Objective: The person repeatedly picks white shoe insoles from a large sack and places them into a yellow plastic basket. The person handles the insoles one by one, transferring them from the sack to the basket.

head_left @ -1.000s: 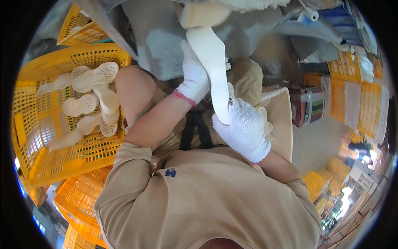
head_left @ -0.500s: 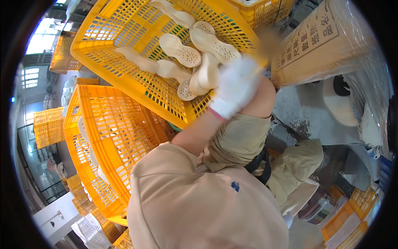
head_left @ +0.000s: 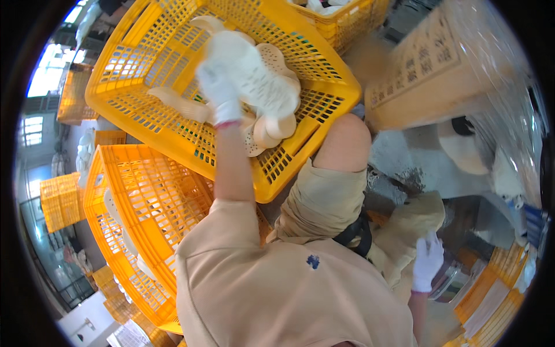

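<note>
My left hand (head_left: 219,89), in a white glove, is inside a large yellow plastic basket (head_left: 315,136). It grips a pale, perforated shoe sole (head_left: 260,78) by its side, and both are smeared by motion. Several more cream soles lie in the basket beneath, among them a curved one (head_left: 179,104) left of my wrist. Off to the lower right, beside my bent leg, my right hand (head_left: 429,263) is gloved too. Its fingers point up, somewhat apart, with nothing visible in them.
Another yellow basket (head_left: 153,199) stands tilted at the left, with white pieces inside. A cardboard box (head_left: 416,87) partly wrapped in clear plastic rises at the right, close to my knee. Behind is a further yellow basket (head_left: 358,26); stacked orange crates (head_left: 491,289) sit at lower right.
My left hand has swung from the basket's right edge leftward to its middle, where it now has a shoe sole. My right hand has come into view at the lower right.
</note>
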A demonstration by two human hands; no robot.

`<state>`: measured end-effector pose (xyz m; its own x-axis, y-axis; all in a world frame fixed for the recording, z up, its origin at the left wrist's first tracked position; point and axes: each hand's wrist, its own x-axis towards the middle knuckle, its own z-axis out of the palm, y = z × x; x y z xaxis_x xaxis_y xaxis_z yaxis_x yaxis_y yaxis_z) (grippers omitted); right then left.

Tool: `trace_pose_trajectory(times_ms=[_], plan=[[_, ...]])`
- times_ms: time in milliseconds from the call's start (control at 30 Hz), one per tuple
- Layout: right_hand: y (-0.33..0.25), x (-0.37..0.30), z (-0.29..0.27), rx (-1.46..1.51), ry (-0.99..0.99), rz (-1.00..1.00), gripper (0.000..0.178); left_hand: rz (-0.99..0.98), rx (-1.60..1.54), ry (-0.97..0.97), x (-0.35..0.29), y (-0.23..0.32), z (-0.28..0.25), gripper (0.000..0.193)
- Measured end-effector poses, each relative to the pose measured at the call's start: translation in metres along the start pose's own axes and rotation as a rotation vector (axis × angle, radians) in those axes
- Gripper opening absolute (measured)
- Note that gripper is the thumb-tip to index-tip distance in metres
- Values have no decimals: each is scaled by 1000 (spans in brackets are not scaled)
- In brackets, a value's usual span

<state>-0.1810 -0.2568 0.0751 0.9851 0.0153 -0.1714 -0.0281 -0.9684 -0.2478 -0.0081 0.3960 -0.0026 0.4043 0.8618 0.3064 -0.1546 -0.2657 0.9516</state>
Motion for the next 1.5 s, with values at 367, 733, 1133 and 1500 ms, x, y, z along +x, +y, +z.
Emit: trace_pose_trajectory(times_ms=[367,733,1133,1500], plan=[[-62,13,-48,1032,-103,40,58,489,211,-1785,-301,186,98,63],[-68,-22,-31,961,692,187,61,-1174,-819,-1128,-476,162,222,41],[-14,216,-41,808,196,145,57,-306,202,-1615,-338,123,227,48],[-10,126,-59,430,872,-14,53,-1104,-589,-1018,-467,145,328,38]])
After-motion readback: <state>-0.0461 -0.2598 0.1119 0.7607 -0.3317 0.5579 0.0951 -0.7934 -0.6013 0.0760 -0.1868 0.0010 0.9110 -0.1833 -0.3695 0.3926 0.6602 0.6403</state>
